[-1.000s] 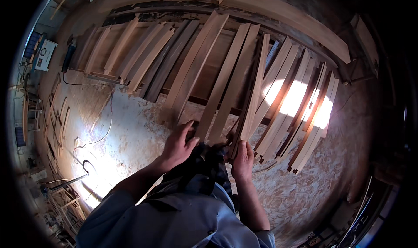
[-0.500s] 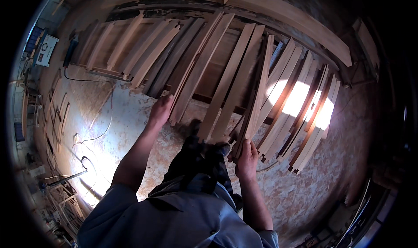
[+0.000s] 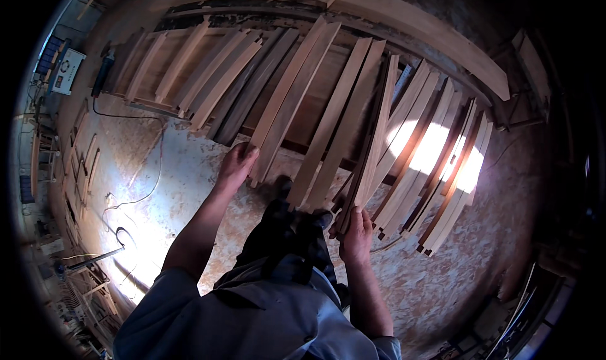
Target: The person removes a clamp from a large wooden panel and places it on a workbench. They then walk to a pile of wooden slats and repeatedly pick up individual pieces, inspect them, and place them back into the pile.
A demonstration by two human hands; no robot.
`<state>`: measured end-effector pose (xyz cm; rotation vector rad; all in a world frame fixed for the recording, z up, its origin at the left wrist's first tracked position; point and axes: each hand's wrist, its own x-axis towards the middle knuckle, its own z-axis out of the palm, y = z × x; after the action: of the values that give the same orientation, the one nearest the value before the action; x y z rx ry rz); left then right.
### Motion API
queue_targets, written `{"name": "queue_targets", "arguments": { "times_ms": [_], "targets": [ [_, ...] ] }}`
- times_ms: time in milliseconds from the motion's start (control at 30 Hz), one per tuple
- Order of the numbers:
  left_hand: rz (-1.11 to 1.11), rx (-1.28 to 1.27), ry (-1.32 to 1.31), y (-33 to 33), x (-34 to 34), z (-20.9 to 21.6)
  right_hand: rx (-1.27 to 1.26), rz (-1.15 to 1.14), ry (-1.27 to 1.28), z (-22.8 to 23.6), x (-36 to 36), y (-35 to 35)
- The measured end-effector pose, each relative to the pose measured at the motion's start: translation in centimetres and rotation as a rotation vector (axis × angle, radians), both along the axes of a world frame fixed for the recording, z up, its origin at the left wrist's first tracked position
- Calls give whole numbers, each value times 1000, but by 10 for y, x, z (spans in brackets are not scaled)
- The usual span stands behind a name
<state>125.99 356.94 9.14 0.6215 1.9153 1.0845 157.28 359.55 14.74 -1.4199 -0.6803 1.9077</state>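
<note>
Long wooden strips lie side by side across a low support in front of me. My left hand [image 3: 238, 163] is closed on the near end of a brown wooden strip [image 3: 287, 85], which lies against a greyer strip [image 3: 302, 98]. My right hand [image 3: 357, 235] grips the near end of a dark-edged wooden strip [image 3: 366, 161], its thumb on top. Between my hands lie two paler strips [image 3: 329, 123], their near ends close to my shoes. Right of my right hand, several strips with notched ends [image 3: 424, 246] sit partly under a bright patch of light.
More strips [image 3: 211, 69] rest on the left part of the support. A long curved-looking board [image 3: 435, 31] runs along the far side. A cable [image 3: 162, 161] trails over the mottled floor [image 3: 435, 297] near a lamp-lit patch. A white box [image 3: 67, 71] stands at far left.
The strip in my left hand has turned from on edge to flatter, showing its broad face. My left hand has moved slightly right and nearer; my right hand keeps its grip.
</note>
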Motion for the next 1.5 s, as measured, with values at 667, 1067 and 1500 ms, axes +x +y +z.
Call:
{"name": "queue_targets", "arguments": {
  "times_ms": [667,1067,1500],
  "targets": [
    [-34,73,-1034,-29,-1,-6,-23,6,30,7,-2,2],
    [-5,-159,-30,-19,36,35,-24,-11,66,3,-1,1],
    [24,-80,-288,-26,33,26,-31,-13,34,4,0,1]
  ]
}}
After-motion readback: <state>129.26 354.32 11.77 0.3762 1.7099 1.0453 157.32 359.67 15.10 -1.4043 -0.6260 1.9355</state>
